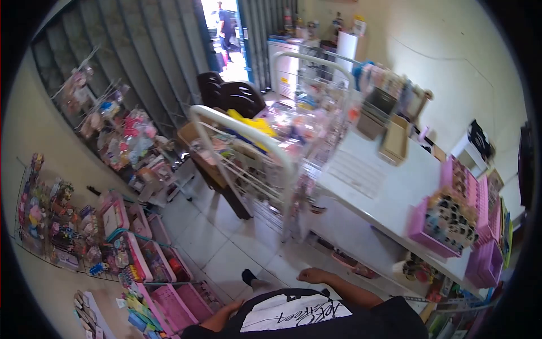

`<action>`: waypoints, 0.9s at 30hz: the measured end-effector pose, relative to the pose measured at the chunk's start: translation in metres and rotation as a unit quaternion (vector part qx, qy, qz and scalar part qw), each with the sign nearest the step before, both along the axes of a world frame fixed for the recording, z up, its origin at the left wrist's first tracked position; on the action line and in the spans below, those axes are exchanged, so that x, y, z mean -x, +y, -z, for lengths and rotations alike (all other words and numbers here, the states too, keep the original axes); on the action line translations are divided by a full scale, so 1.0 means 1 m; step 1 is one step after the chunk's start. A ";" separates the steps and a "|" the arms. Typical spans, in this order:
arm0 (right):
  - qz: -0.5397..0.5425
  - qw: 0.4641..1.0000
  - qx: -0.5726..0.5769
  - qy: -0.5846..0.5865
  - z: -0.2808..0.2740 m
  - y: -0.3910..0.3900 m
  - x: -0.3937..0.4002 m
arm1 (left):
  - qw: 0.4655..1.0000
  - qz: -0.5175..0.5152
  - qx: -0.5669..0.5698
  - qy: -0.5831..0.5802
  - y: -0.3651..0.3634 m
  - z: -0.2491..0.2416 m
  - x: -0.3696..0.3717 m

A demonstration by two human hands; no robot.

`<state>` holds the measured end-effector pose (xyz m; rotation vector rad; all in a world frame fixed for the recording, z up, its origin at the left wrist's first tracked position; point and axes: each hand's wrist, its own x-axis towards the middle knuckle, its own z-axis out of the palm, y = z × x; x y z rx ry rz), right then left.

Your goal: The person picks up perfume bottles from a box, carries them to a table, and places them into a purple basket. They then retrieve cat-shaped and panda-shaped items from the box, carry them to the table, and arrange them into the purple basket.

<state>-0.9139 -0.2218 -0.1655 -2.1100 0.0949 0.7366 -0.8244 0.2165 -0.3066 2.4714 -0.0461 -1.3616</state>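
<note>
My left hand [230,308] hangs low at my side, near the pink baskets [172,308] at the lower left; its fingers are small and partly hidden against my dark shirt. Over the tiled floor, my right hand [312,275] is held in front of my body with its fingers curled in, and nothing shows in it. Ahead of me stands a white metal rack [243,127] filled with plastic-wrapped goods and a yellow item [252,125]. To the right of that rack is a white counter [353,169].
Pink baskets of hair accessories [449,223] and brown boxes [395,140] sit on the counter. Along the left wall are hanging goods [132,138] and a tiered cart [149,254]. Dark plastic chairs [240,95] stand behind the rack. A person [224,28] is outside the doorway.
</note>
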 end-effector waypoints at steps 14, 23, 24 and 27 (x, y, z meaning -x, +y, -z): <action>-0.130 0.958 -0.020 -0.255 -0.078 0.193 -0.390 | 0.878 -0.420 0.229 0.011 0.138 -0.067 -0.148; 0.117 0.886 0.156 -0.421 -0.122 0.162 -0.566 | 0.977 -0.065 0.201 -0.037 0.083 -0.080 -0.348; 0.122 0.889 0.157 -0.412 -0.120 0.158 -0.575 | 0.976 -0.051 0.206 -0.038 0.076 -0.087 -0.376; 0.144 0.899 0.197 -0.363 -0.114 0.155 -0.604 | 0.961 0.012 0.257 -0.101 0.040 -0.140 -0.471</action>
